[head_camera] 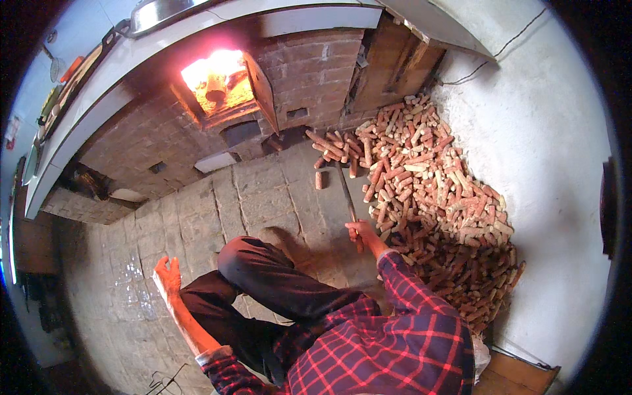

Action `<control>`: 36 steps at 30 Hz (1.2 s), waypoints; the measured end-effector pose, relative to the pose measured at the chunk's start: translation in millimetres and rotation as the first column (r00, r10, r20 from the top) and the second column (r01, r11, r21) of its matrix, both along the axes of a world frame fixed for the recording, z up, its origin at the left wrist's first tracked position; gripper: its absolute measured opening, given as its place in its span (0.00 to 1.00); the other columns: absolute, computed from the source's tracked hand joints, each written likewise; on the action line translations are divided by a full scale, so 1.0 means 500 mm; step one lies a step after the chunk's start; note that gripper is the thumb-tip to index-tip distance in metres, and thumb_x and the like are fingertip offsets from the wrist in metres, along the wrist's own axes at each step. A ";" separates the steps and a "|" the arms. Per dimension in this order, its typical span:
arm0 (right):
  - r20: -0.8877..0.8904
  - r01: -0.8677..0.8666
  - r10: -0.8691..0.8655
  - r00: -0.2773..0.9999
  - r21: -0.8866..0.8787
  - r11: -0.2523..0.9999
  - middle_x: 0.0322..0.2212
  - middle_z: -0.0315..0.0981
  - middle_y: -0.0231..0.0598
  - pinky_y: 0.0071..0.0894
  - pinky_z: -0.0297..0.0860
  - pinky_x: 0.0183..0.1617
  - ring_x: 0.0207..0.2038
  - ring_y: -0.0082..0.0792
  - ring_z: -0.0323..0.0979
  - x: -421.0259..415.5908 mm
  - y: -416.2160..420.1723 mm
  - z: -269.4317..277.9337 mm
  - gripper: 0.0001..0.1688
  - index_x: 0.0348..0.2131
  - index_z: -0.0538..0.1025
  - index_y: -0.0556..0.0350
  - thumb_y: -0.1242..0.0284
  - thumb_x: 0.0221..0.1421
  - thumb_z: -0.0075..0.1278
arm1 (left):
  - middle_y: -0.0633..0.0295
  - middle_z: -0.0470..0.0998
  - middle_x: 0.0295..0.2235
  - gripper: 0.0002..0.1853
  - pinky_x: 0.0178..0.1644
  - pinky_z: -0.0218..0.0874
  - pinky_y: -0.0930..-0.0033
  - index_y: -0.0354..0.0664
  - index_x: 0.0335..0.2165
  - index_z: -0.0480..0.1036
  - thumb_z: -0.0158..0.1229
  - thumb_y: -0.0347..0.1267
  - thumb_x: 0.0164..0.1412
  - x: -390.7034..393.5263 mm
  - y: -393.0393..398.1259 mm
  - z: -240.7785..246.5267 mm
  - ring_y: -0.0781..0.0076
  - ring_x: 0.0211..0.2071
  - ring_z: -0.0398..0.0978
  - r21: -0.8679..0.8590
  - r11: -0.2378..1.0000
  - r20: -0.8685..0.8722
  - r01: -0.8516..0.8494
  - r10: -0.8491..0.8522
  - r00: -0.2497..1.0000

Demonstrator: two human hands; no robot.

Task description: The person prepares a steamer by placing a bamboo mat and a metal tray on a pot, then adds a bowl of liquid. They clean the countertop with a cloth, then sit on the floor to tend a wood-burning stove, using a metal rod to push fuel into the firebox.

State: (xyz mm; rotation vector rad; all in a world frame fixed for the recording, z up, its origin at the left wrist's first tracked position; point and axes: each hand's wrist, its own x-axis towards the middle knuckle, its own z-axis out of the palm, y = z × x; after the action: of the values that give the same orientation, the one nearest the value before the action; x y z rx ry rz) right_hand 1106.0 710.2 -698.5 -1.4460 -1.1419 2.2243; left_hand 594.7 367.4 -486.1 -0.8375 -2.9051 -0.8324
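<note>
My right hand [364,234] grips the handle of a long, thin fire tool [345,190], which slants away over the floor. Its far end disappears among several corn cobs [327,146] at the edge of a heap, so I cannot tell its shape. My left hand [168,277] is held out beside my left knee with fingers apart and nothing in it. Ahead, flames burn inside the firebox [217,84] of a brick stove, with a round-ended piece of fuel [216,89] glowing in its mouth. The firebox's metal door [262,91] stands swung out to the right.
A large heap of dry corn cobs [429,173] lies against the white wall [548,187] on my right. One cob [318,180] rests apart on the brick-paved floor [252,192]. A lidded metal pot [157,14] sits on the stove's tiled top [316,19].
</note>
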 end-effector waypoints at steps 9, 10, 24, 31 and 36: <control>0.025 0.084 -0.081 0.996 -0.117 0.990 0.11 0.60 0.26 0.24 0.57 0.13 0.10 0.20 0.58 0.048 -0.102 0.137 0.13 0.20 0.65 0.49 0.70 0.50 0.55 | 0.42 0.76 0.33 0.23 0.41 0.64 0.59 0.29 0.37 0.74 0.60 0.39 0.48 0.033 0.014 0.060 0.52 0.35 0.75 -0.101 0.993 0.040 -0.057 0.062 0.997; 0.060 0.065 -0.060 0.996 -0.089 0.994 0.12 0.59 0.25 0.26 0.58 0.14 0.10 0.20 0.58 0.052 -0.114 0.157 0.12 0.22 0.65 0.49 0.71 0.51 0.54 | 0.41 0.76 0.33 0.23 0.42 0.64 0.59 0.29 0.37 0.74 0.60 0.39 0.48 0.029 0.008 0.053 0.51 0.36 0.75 -0.069 0.997 0.016 -0.039 0.041 0.999; -0.049 -0.077 0.065 0.997 -0.302 0.950 0.13 0.59 0.26 0.24 0.55 0.14 0.12 0.20 0.57 0.081 -0.265 0.410 0.14 0.25 0.62 0.48 0.70 0.52 0.54 | 0.44 0.76 0.38 0.23 0.47 0.62 0.60 0.31 0.37 0.74 0.59 0.41 0.47 0.015 0.002 0.031 0.51 0.42 0.74 0.026 0.999 0.029 -0.033 0.032 0.999; -0.205 -0.220 0.167 0.964 -0.274 0.936 0.14 0.59 0.25 0.23 0.56 0.12 0.12 0.19 0.58 -0.016 -0.298 0.572 0.15 0.24 0.61 0.48 0.68 0.55 0.52 | 0.44 0.76 0.37 0.22 0.48 0.63 0.60 0.31 0.35 0.75 0.60 0.40 0.46 0.012 0.010 -0.003 0.50 0.42 0.73 0.048 0.999 -0.044 -0.003 0.005 0.999; -0.348 -0.273 0.168 0.922 -0.279 0.921 0.14 0.56 0.23 0.21 0.56 0.14 0.12 0.18 0.56 -0.128 -0.306 0.651 0.12 0.24 0.62 0.49 0.69 0.57 0.47 | 0.41 0.75 0.37 0.22 0.46 0.63 0.57 0.32 0.36 0.74 0.59 0.40 0.47 0.023 0.011 0.008 0.47 0.41 0.73 0.027 0.999 -0.025 -0.036 0.037 0.999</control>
State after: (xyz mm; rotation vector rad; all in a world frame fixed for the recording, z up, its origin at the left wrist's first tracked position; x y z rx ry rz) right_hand 1042.0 557.4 -373.2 -1.0362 -0.9041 2.7870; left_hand 606.3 372.8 -482.1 -0.7849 -2.8718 -0.8490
